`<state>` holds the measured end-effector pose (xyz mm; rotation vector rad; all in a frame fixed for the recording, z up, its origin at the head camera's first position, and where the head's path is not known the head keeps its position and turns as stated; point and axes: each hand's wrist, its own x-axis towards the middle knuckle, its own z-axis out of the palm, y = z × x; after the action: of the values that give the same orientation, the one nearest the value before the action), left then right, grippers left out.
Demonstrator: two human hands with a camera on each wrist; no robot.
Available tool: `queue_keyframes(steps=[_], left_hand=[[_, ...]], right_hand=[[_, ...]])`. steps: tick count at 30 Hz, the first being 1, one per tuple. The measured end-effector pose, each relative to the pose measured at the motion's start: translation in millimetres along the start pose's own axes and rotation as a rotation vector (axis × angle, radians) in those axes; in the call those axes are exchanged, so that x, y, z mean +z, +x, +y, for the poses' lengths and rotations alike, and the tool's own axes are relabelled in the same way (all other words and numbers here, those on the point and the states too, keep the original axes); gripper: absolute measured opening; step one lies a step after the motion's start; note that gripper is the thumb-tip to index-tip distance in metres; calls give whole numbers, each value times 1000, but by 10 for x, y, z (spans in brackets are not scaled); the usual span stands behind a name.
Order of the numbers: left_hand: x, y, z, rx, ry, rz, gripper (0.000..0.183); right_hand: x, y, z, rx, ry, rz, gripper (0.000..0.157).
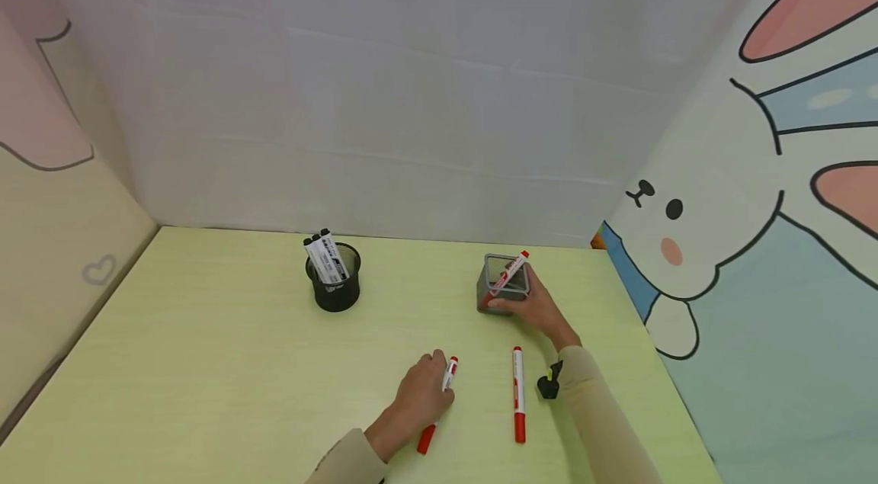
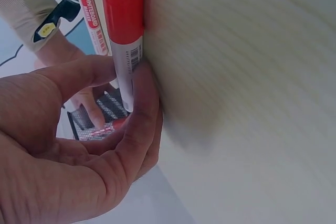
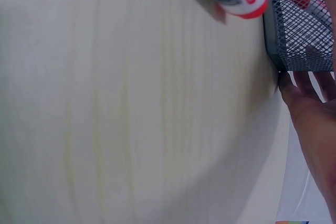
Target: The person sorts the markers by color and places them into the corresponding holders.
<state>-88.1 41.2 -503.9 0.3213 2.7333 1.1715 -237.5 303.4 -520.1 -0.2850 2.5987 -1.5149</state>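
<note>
My left hand pinches a red-and-white whiteboard marker between thumb and fingers, low over the table. Its red-capped end points toward me in the head view. Farther off, my right hand grips a grey square mesh pen holder by its near right side. One red marker leans inside that holder, its upper end over the rim. Between my two arms another red whiteboard marker lies on the table. Fingers of the right hand show against the holder's mesh in the right wrist view.
A round black mesh pen holder stands at the back left, with several black-and-white markers upright in it. A white sheet rises behind the yellow table. Cartoon-printed panels stand at both sides.
</note>
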Motion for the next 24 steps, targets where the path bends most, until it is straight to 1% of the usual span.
queue_keyframes(steps=[6,11,20,24], left_hand=[[-20,-12,38,-6,-42,7,25],[-40,-7,73,5,-78,32,29],[-59,81,96,45,-190,87,29],[-54,133,105,54,-221,120,32]], right_hand=[[-19,-4,-1,-7,14,-7,85],[-26,-15,-9,-9,25,-11,89],[-8,-24,-27,5,20,-2,85],[4,-14,-30,7,28,-1,85]])
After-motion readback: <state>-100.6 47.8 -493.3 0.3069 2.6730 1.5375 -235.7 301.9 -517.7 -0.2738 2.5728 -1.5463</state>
